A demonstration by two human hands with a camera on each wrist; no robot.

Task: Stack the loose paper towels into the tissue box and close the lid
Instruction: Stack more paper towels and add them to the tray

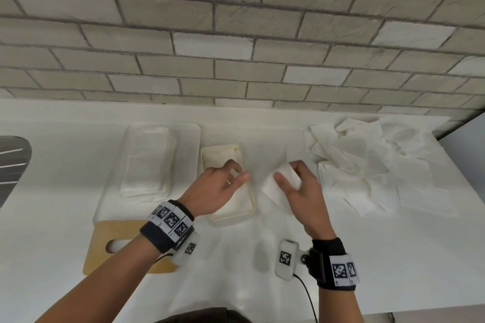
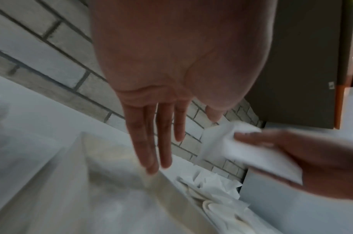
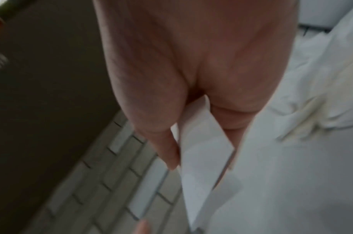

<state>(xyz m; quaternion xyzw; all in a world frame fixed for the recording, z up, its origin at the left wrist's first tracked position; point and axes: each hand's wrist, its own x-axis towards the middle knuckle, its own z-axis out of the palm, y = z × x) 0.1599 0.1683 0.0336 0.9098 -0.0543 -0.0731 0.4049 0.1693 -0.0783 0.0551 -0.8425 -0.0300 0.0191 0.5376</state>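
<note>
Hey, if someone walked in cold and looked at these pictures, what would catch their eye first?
Two hands meet mid-counter: the right hand pinches a folded paper towel, while the left hand hovers open over the cream tissue box. A crumpled heap of loose towels sprawls to the right.

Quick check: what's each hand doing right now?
Left hand: open, fingers straight, holding nothing, over the tissue box.
Right hand: grips a folded paper towel between thumb and fingers.
</note>
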